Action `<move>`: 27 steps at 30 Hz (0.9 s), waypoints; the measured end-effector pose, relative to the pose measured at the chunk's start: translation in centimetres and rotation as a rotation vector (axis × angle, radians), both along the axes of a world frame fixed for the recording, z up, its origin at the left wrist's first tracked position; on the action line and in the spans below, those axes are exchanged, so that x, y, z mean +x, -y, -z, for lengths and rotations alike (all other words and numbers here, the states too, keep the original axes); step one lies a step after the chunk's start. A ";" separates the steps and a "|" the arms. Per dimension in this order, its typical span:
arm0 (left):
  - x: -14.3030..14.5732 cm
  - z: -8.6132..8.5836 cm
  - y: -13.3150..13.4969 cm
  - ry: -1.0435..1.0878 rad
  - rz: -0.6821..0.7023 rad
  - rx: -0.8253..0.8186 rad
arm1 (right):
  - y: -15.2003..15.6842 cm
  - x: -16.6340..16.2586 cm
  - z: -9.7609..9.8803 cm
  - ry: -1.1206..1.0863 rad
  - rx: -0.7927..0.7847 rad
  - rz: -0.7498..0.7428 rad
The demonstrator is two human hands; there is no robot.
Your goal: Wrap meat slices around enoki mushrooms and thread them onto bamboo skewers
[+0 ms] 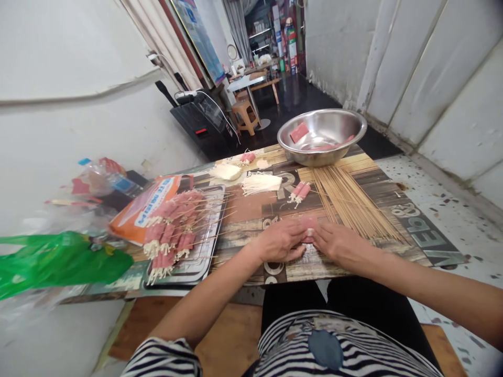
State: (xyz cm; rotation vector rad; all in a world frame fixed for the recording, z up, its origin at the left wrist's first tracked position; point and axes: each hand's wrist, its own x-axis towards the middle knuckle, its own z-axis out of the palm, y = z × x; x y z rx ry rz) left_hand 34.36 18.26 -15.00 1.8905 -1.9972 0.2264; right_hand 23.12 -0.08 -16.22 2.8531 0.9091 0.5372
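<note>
My left hand (280, 241) and my right hand (341, 244) meet at the table's near edge, fingers closed on a pink meat slice (309, 224). A bit of white shows at its middle; the rest is hidden under my fingers. Just beyond them lies a skewer with two meat-wrapped enoki rolls (300, 191). A bunch of loose white enoki mushrooms (262, 183) is behind my left hand. Many thin bamboo skewers (349, 201) fan out past my right hand. To the left, finished enoki meat skewers (173, 225) are piled on a metal tray (210, 246).
A steel bowl (285, 140) with pink meat slices stands at the table's far right. More enoki (226, 172) and a small meat roll (247, 157) lie at the back. An orange and white packet (137, 212) and a green plastic bag (58, 262) crowd the left end.
</note>
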 end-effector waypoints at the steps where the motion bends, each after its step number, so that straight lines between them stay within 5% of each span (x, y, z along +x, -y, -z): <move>1: 0.0 0.1 0.1 0.034 0.012 -0.013 | -0.1 0.0 -0.1 -0.025 0.004 0.025; 3: -0.1 0.4 0.2 0.028 -0.027 -0.077 | -0.1 0.0 -0.3 -0.066 0.118 0.055; 9: -1.7 1.0 0.7 -0.155 -0.176 -0.307 | 0.7 0.4 -0.7 -0.188 0.791 0.108; 12: -2.4 0.8 0.6 -0.250 -0.218 -0.320 | 0.8 0.5 -0.9 -0.303 0.958 0.190; 16: -2.5 0.5 0.5 -0.304 -0.278 -0.298 | 0.9 1.1 -1.2 -0.468 1.027 0.284; 27: -2.6 1.4 -0.3 0.155 -0.268 -0.128 | 0.4 1.6 -1.7 -0.428 0.987 0.291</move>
